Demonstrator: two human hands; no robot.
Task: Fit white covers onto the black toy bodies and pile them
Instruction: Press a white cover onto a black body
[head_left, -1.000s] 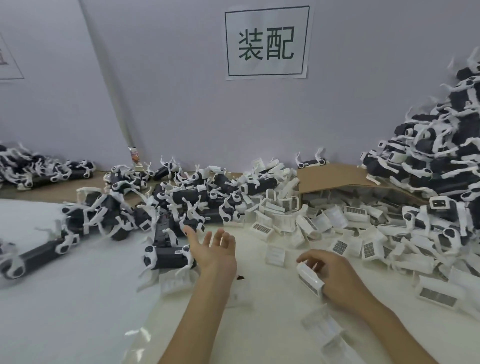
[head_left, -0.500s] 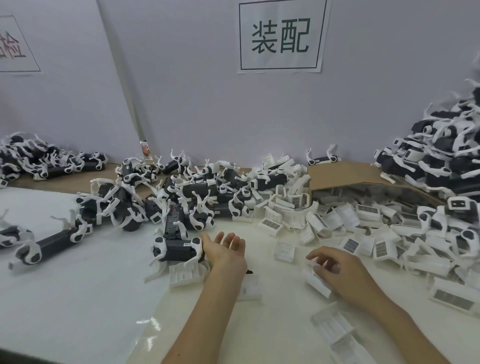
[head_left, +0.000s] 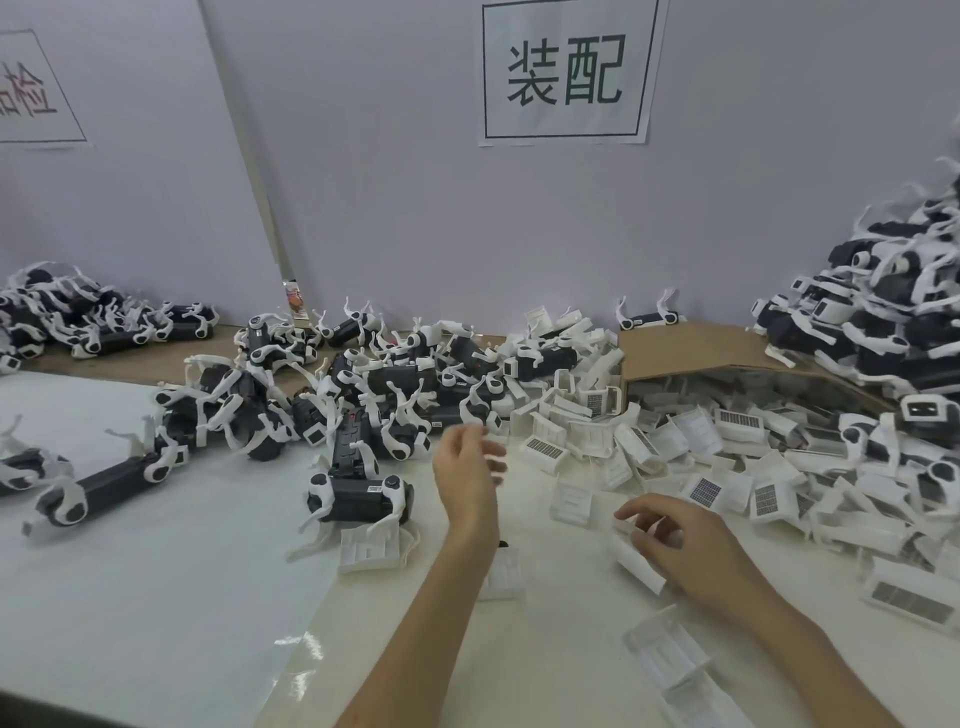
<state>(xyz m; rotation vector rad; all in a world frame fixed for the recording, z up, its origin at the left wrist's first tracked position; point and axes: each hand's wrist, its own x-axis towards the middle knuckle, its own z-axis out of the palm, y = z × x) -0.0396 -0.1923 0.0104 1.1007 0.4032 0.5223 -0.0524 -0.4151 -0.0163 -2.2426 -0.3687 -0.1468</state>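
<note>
though the left hand (head_left: 467, 483) is blurred above the worktop (head_left: 156, 597), its fingers (head_left: 467, 441) look loosely bent and hold nothing. the nearest black toy body (head_left: 358, 496) lies just left of those fingers, flat on the worktop. the right hand (head_left: 696, 551) curls its fingers over a white cover (head_left: 636, 564) that runs under them and slips beneath the palm. whether they pinch it or only rest on it i cannot tell.

the cover looks like a thin moulded shell, so probably light and stiff but a little springy. it is best taken by its two long side walls, not the flat face. the body seems denser and rigid. i would grasp it round the middle of the trunk, between the leg pairs, since the slim white legs look likely to snag or bend.

the cover is a plain white channel shape, and others in the heap of loose covers (head_left: 675, 441) beyond the right fingers show a dark grille patch. the body is a black block with white legs at each end — more lie beyond the left fingers.
</note>
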